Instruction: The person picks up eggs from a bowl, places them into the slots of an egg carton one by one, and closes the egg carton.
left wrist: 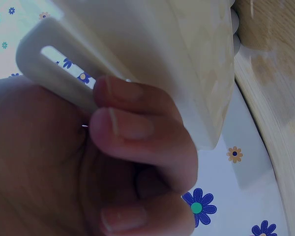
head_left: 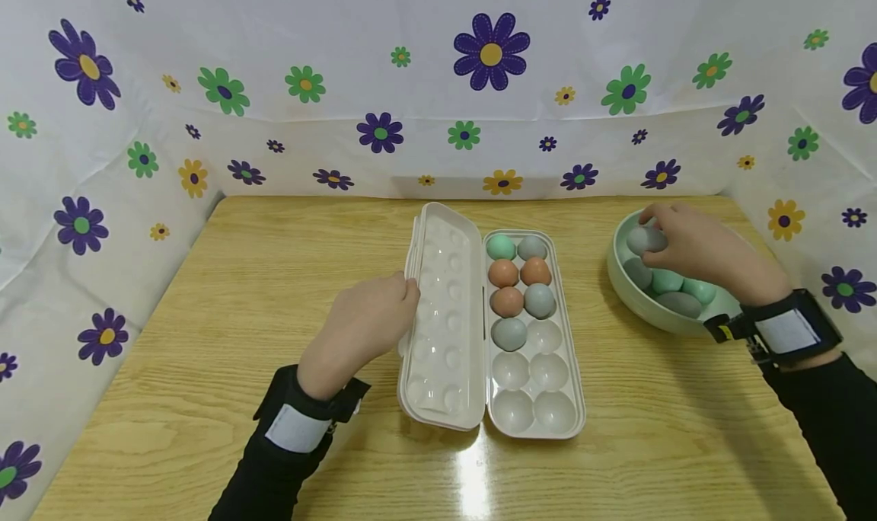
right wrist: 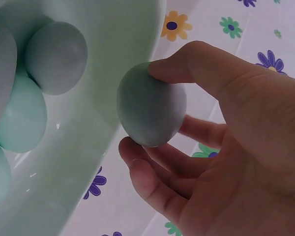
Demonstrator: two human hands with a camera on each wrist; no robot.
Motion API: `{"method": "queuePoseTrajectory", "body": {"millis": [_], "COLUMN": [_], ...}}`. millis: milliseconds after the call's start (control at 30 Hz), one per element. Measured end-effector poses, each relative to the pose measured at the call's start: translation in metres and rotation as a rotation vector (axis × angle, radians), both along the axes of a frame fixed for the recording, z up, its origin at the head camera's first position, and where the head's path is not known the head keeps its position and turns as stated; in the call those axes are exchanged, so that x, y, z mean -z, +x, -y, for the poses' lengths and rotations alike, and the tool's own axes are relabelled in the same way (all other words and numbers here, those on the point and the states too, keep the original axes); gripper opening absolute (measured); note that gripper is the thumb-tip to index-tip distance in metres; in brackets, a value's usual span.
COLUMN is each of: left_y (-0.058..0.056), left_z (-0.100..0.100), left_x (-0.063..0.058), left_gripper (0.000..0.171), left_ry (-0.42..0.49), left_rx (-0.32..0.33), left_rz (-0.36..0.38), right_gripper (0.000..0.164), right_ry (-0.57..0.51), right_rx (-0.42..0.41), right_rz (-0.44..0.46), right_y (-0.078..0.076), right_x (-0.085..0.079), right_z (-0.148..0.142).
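A white plastic egg carton (head_left: 544, 235) stands with its lid (head_left: 438, 315) swung out to the left. My left hand (head_left: 370, 319) grips the lid's outer edge; in the left wrist view its fingers (left wrist: 147, 128) curl at a slotted handle (left wrist: 37, 54). Green, grey and brown eggs fill the carton's far cups, while the near cups hold none. Between thumb and fingers, my right hand (head_left: 712, 250) pinches a grey-green egg (right wrist: 151, 104) over the far left part of a pale green bowl (head_left: 626, 296). More grey and green eggs (head_left: 666, 281) lie in that bowl.
The wooden table (head_left: 260, 300) ends at the back against a white flowered cloth (head_left: 411, 49), which also hangs along both sides. The bowl stands to the right of the carton, near the back right corner.
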State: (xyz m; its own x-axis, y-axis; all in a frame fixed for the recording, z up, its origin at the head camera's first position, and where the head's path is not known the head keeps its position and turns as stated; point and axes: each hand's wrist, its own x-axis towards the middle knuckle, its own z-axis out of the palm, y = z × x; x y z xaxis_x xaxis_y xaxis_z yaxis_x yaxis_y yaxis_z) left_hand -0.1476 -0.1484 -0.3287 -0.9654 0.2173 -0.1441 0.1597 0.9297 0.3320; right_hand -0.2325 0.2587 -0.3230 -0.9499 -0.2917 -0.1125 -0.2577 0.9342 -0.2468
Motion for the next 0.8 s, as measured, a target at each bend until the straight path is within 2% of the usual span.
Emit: {"method": "queuePoseTrajectory", "body": {"millis": [400,800], "left_y": [0.0,0.0], "left_z": [-0.001,0.0], "left_x": [-0.001,-0.001], "left_gripper": [0.042,0.042], "left_ry": [-0.011,-0.009], "left_rx": [-0.001,-0.002], "left_rz": [0.002,-0.001], "right_gripper": [0.051,0.051], "right_ry": [-0.023,-0.049], "right_rx": [-0.02,-0.063], "right_rz": [-0.072,-0.066], "right_y": [0.014,0.026], "right_x": [-0.011,-0.011], "right_z": [0.017,0.045]}}
